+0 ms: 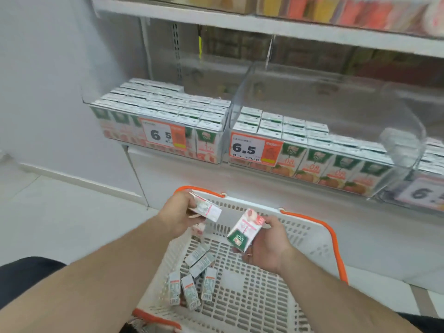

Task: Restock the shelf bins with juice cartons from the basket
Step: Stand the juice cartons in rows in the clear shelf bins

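A white mesh basket [310, 239] with orange handles sits on the floor below the shelf. Several small juice cartons [195, 280] lie loose on its bottom. My left hand [179, 213] grips one pink-and-white carton [207, 209] over the basket's far left corner. My right hand [269, 246] holds a second carton [243, 230], tilted with its green end down, above the basket's middle. Two clear shelf bins stand above: the left bin [158, 121] is packed with cartons, and the middle bin [312, 150] holds rows of cartons with open room at its back.
Price tags reading 6.5 hang on the bin fronts [254, 149]. A third bin [430, 169] shows at the right edge. An upper shelf [264, 25] overhangs the bins. A white wall and tiled floor [60, 212] lie to the left.
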